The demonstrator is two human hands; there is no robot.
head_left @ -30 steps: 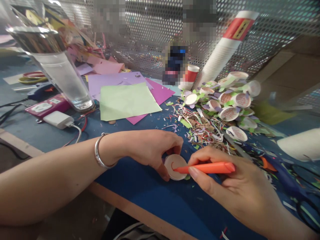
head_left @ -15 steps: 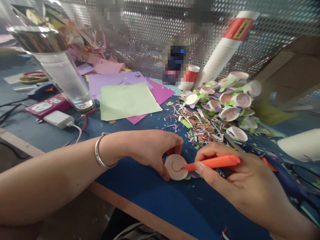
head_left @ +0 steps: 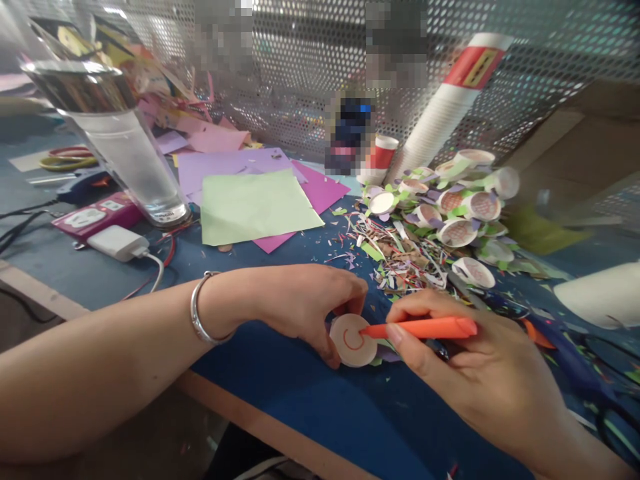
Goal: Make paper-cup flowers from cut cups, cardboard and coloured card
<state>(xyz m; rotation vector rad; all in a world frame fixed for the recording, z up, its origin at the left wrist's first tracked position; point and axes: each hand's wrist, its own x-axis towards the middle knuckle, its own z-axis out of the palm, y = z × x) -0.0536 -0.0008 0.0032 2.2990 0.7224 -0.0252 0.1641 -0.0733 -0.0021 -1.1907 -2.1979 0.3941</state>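
Observation:
My left hand (head_left: pixel 313 300) grips the edge of a small round paper cup base (head_left: pixel 354 352) between thumb and fingers. A curved orange line, nearly a ring, is drawn on its pale face. In my right hand (head_left: pixel 480 373) is an orange marker (head_left: pixel 425 328), held like a pen, its tip touching the upper part of that face. Bits of green and purple paper (head_left: pixel 387 353) stick out beside the piece. Beyond my right hand lies a pile of similar round cup pieces (head_left: pixel 457 232) with orange markings and paper strips.
Paper scraps (head_left: pixel 400 250) cover the table's middle. Coloured sheets (head_left: pixel 260 207), a water bottle (head_left: pixel 130 160) and a pink power strip (head_left: pixel 97 217) stand to the left. A tall leaning stack of paper cups (head_left: pixel 440 113) is behind. A blue glue gun (head_left: pixel 575 357) lies at right.
The marker tip has moved round to the upper side of the disc, and the orange curve has grown longer toward a closed ring. My left hand keeps its hold.

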